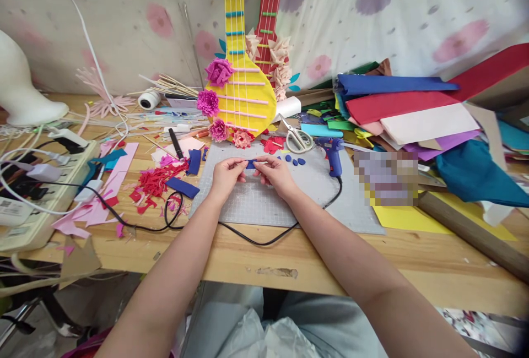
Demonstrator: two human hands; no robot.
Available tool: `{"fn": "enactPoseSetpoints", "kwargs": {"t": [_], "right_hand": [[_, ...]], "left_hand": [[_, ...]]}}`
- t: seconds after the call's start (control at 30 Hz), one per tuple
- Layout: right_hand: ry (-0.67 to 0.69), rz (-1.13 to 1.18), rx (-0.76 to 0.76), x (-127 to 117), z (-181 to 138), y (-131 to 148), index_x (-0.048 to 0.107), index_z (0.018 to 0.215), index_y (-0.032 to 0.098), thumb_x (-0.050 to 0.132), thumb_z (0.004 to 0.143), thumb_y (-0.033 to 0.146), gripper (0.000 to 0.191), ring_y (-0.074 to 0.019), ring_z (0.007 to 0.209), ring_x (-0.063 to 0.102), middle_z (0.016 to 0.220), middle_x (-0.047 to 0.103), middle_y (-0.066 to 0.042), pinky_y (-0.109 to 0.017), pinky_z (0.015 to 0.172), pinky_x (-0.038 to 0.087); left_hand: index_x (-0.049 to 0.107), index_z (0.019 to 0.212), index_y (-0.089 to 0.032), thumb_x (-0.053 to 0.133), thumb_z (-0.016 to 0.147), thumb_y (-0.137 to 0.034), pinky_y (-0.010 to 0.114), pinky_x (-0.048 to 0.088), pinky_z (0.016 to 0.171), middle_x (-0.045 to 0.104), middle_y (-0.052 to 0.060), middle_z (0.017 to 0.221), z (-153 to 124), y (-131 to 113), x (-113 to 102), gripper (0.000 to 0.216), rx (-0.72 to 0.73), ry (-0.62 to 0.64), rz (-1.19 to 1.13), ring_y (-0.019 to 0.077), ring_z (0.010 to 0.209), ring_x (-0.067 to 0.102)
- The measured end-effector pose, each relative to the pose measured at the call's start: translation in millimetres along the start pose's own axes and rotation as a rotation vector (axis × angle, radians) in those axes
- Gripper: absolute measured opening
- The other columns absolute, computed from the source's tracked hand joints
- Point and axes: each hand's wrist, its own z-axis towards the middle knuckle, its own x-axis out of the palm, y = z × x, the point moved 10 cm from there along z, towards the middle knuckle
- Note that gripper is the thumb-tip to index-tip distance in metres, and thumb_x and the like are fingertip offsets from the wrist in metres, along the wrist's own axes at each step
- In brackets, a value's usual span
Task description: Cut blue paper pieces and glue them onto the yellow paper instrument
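My left hand (226, 174) and my right hand (276, 173) meet over a grey cutting mat (264, 204), both pinching a small blue foam piece (251, 163) between their fingertips. A few small blue foam petals (296, 161) lie on the mat just beyond my right hand. A blue glue gun (333, 154) stands at the mat's right edge, its black cord looping toward me. Scissors (298, 137) lie behind the petals. Blue foam scraps (188, 173) rest left of the mat.
A yellow foam guitar (243, 88) with pink flowers leans on the wall beside a red one (270, 11). Stacked coloured foam sheets (405, 110) fill the right. Red and pink scraps (152, 182), a power strip (37, 198) and a white mannequin head (20, 88) sit left.
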Motion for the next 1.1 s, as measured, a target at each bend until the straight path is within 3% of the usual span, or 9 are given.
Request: {"fn": "enactPoseSetpoints", "kwargs": {"t": [0.13,0.27,0.63,0.93,1.1], "right_hand": [[0.002,0.057,-0.005,-1,2,-2,0.058,0.076,0.019,0.073,0.058,0.045,0.035,-0.0108,0.047,0.057,0.064,0.067,-0.001,-0.02,0.037,0.038],[0.013,0.064,-0.049,-1,2,1,0.06,0.076,0.019,0.073,0.059,0.045,0.033,-0.0126,0.055,0.062,0.07,0.068,-0.002,-0.021,0.043,0.044],[0.031,-0.034,-0.176,-2,4,10,0.061,0.07,0.019,0.071,0.06,0.046,0.03,-0.014,0.062,0.062,0.063,0.061,0.0,-0.021,0.044,0.044],[0.028,-0.047,-0.211,-4,4,11,0.061,0.073,0.019,0.072,0.06,0.043,0.03,-0.0155,0.068,0.063,0.067,0.062,-0.001,-0.022,0.045,0.046],[0.002,-0.05,-0.211,-6,4,11,0.059,0.071,0.019,0.071,0.06,0.043,0.029,-0.0149,0.066,0.062,0.065,0.062,0.0,-0.022,0.045,0.047]], "left_hand": [[0.064,0.077,-0.013,0.073,0.06,-0.03,0.023,0.047,0.044,0.058,-0.003,0.049,-1,3,6,0.025,-0.027,0.058,-0.019,0.0098,0.041,0.054],[0.064,0.081,-0.015,0.074,0.059,-0.031,0.021,0.047,0.045,0.068,0.002,0.067,-2,4,11,0.029,-0.045,0.119,-0.044,0.013,0.054,0.062],[0.064,0.072,-0.014,0.078,0.05,-0.028,0.022,0.049,0.048,0.065,0.001,0.065,0,2,11,0.03,-0.009,0.126,-0.059,0.012,0.058,0.061],[0.067,0.072,-0.014,0.075,0.055,-0.03,0.026,0.052,0.057,0.067,0.002,0.067,5,-3,9,0.024,0.146,0.145,0.056,0.0138,0.064,0.062],[0.066,0.071,-0.014,0.077,0.051,-0.027,0.026,0.052,0.056,0.067,0.002,0.068,4,-3,10,0.026,0.12,0.138,0.008,0.0129,0.062,0.062]]}}
